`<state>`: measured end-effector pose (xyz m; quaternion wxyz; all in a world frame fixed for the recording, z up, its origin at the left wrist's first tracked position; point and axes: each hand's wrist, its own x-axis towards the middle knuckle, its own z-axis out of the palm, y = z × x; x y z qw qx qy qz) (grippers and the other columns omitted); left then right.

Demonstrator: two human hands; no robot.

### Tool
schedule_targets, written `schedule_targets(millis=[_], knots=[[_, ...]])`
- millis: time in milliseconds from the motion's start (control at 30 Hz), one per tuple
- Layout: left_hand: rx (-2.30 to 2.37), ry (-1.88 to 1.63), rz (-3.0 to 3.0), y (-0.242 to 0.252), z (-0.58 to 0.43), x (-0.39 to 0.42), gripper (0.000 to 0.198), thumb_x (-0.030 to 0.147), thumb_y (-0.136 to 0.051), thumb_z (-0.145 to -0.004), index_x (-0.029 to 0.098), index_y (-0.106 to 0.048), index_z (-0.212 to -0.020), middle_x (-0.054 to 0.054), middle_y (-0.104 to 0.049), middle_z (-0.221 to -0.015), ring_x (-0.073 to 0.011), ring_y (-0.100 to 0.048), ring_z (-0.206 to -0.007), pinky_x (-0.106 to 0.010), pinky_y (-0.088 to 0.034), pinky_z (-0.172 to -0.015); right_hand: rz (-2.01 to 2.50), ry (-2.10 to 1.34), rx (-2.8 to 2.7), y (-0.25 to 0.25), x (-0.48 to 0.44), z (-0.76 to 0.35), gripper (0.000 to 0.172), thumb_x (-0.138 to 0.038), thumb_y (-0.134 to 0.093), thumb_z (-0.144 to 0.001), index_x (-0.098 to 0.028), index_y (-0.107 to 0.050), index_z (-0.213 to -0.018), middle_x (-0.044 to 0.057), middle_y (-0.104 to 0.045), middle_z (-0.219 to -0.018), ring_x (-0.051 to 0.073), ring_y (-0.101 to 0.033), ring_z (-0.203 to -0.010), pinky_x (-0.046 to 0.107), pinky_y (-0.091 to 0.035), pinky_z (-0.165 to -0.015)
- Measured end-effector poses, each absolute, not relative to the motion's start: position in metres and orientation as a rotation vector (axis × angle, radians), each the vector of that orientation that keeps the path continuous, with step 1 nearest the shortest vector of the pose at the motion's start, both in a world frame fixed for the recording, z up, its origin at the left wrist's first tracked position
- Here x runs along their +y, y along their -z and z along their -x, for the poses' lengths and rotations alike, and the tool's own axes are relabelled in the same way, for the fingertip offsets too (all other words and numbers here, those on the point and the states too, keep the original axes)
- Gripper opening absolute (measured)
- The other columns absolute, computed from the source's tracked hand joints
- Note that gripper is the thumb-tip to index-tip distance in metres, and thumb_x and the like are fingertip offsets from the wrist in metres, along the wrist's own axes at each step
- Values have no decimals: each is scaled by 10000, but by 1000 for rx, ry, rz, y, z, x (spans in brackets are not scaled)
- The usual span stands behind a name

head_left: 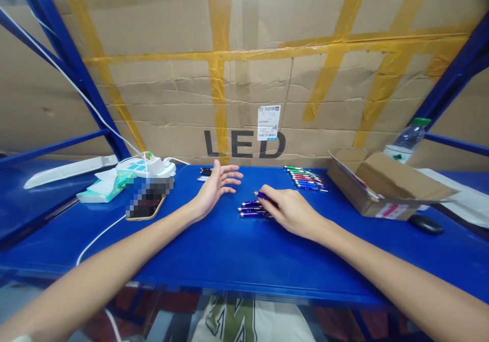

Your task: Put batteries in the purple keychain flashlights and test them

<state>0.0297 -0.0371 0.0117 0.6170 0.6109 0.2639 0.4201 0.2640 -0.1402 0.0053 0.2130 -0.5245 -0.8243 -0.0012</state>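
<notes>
My right hand (291, 209) rests on the blue shelf (229, 250), its fingers closed round one purple pen (262, 195) at the top of a small pile of purple pens (251, 210). My left hand (217, 185) hovers open just left of that pile, fingers spread and pointing toward a few small dark pen parts (205, 173) near the back. A row of several coloured pens (306, 178) lies behind my right hand, near the cardboard wall.
An open cardboard box (376, 189) sits at the right with a plastic bottle (405, 140) behind it and a black mouse (425, 224) beside it. At the left lie a phone (147, 204), a power strip with white cables (147, 167) and a tissue pack (101, 190).
</notes>
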Motion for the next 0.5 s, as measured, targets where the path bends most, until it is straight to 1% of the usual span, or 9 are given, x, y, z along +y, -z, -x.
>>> schedule_targets(millis=[67,167,267,333,400,500], knots=[[599,-967,-1410,-12,-30,-38,778,849,-407,-1018,172,-645,-1318,-159,-737,-1279,-271,-694,-1132,-328,-563,-854,1538,28,-2278,-6,-140,-263,179,-370,-477,-1148,-249,-590,-1079,19,-760,-832,220,-691,-717,301,-351,-640],[602,-967,-1419,-12,-30,-38,790,860,-386,-1015,181,-628,-1341,-165,-733,-1306,-284,-693,-1158,-343,-566,-868,1629,88,-2271,-7,-142,-261,218,-395,-509,-1139,-246,-618,-1021,39,-783,-868,237,-715,-753,311,-314,-624],[599,-971,-1417,-12,-30,-39,794,864,-390,-1012,181,-628,-1340,-164,-734,-1304,-284,-692,-1163,-343,-568,-868,1596,119,-2280,-7,-142,-260,288,-432,-502,-1148,-237,-595,-958,62,-784,-944,249,-722,-835,319,-353,-660],[601,-973,-1412,-12,-30,-39,788,863,-399,-1010,182,-627,-1336,-160,-739,-1295,-282,-693,-1160,-343,-569,-866,1536,113,-2287,-7,-140,-260,312,-447,-473,-1161,-236,-566,-951,71,-772,-985,247,-715,-875,319,-386,-700],[607,-977,-1414,-13,-31,-39,785,860,-400,-1012,181,-622,-1340,-162,-737,-1295,-283,-690,-1161,-343,-568,-865,1539,82,-2270,-6,-138,-262,309,-434,-433,-1175,-239,-532,-958,70,-761,-966,242,-706,-842,318,-386,-693],[609,-979,-1419,-13,-30,-39,791,855,-387,-1019,175,-614,-1355,-167,-726,-1308,-282,-684,-1168,-340,-566,-867,1623,27,-2221,-5,-137,-263,243,-408,-408,-1181,-244,-508,-1030,46,-748,-875,243,-694,-744,315,-343,-637]])
